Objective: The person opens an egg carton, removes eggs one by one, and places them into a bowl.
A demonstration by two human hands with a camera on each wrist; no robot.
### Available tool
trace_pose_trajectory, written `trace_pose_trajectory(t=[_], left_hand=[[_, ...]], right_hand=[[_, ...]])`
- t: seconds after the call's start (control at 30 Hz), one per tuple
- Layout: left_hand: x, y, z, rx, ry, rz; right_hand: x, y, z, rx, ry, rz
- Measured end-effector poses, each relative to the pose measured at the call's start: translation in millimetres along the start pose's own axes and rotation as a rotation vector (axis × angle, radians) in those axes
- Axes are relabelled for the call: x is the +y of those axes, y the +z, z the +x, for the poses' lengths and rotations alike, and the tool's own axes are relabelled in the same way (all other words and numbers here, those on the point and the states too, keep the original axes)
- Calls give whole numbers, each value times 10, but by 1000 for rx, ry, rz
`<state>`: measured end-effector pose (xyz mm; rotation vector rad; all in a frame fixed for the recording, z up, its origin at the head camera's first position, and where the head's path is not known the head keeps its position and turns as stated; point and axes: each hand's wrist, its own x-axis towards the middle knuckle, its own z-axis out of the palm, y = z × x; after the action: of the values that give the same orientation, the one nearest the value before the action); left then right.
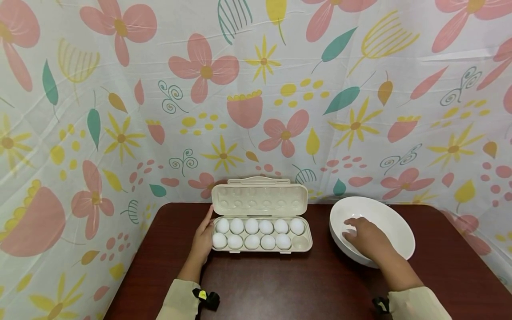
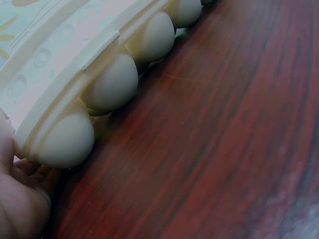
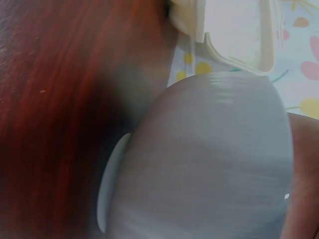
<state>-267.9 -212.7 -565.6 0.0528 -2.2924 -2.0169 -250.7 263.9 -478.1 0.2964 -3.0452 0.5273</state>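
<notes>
An open cream egg carton on the table holds white eggs in two rows, with one cup empty at its front right corner. My left hand rests against the carton's left end, one finger reaching up beside the raised lid. In the left wrist view this hand touches the carton's end near the rounded cups. Over the white bowl is my right hand, its thumb and fingers bent and apart. White against white hides whether an egg lies between them. The bowl's outside blocks the right wrist view.
The dark red-brown wooden table has rounded back corners. Behind it hangs a flower-patterned cloth, close to the carton lid and the bowl. The bowl stands to the right of the carton, with a strip of tabletop between them.
</notes>
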Motion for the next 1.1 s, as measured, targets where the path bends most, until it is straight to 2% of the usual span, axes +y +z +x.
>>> trace_pose_trajectory(t=[0.2,0.4,0.5,0.77,0.93,1.1], left_hand=[[0,5,4,10,-1,14],[16,-6,4,-1,-12,-4],[68,-16,-14,-15,-29,-15],[322,-24,-131,-33,-34,-3],[366,-21,-162,-28,-23,-8],[332,-21,-135,-31,-22,-1]], right_hand=[[-64,-21,-2,74,-39,2],[-179,-77,16,97,-44,16],[-247,-98,23,98,-41,28],[-428,-98,56,123,-70,49],[-550,-80,78,151,-111,75],[-672,-36,98,196,-165,110]])
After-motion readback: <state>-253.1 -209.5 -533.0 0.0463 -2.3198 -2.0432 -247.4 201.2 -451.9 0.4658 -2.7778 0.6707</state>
